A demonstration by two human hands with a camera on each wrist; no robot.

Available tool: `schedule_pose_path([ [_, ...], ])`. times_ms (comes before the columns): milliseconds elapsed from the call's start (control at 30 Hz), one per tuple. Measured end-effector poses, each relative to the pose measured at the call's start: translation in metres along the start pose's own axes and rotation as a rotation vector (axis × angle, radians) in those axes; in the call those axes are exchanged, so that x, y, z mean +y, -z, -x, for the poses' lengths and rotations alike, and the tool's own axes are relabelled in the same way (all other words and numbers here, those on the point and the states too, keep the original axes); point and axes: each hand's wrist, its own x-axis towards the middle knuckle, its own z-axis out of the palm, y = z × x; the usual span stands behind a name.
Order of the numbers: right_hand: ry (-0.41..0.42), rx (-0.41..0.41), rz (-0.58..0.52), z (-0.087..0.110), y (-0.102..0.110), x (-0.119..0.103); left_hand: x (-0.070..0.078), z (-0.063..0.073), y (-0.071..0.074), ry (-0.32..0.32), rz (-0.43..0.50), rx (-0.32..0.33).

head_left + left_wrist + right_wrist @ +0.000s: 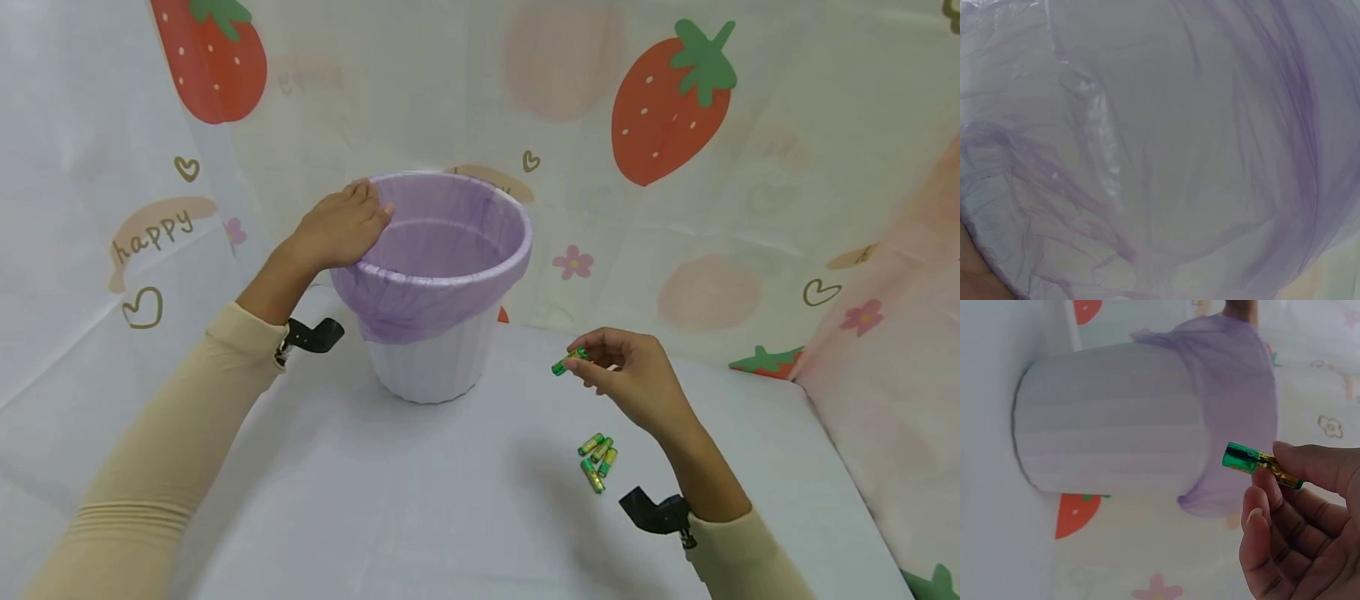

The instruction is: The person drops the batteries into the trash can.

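Observation:
A white trash bin (435,367) stands upright on the table, lined with a thin purple plastic bag (420,308) folded over its rim. My left hand (341,225) grips the left side of the bagged rim. In the left wrist view the crinkled bag (1166,156) fills the picture. To the right of the bin and above the table, my right hand (626,375) pinches a green and gold battery (1241,457) between thumb and fingers. Several matching batteries (608,462) lie in a loose cluster on the table below that hand.
A white cloth covers the table (420,517). Behind the bin hangs a pale curtain (450,83) printed with strawberries, hearts and flowers, and a pinkish one (900,375) borders the right side. A small black wrist camera (652,510) juts from the right sleeve.

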Motion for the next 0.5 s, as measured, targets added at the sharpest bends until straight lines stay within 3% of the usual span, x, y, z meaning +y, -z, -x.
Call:
schedule_pose_path([
  [500, 0.129, 0.033, 0.09, -0.047, 0.022, -0.048, -0.003, -0.002, -0.003, 0.004, 0.005, -0.01],
])
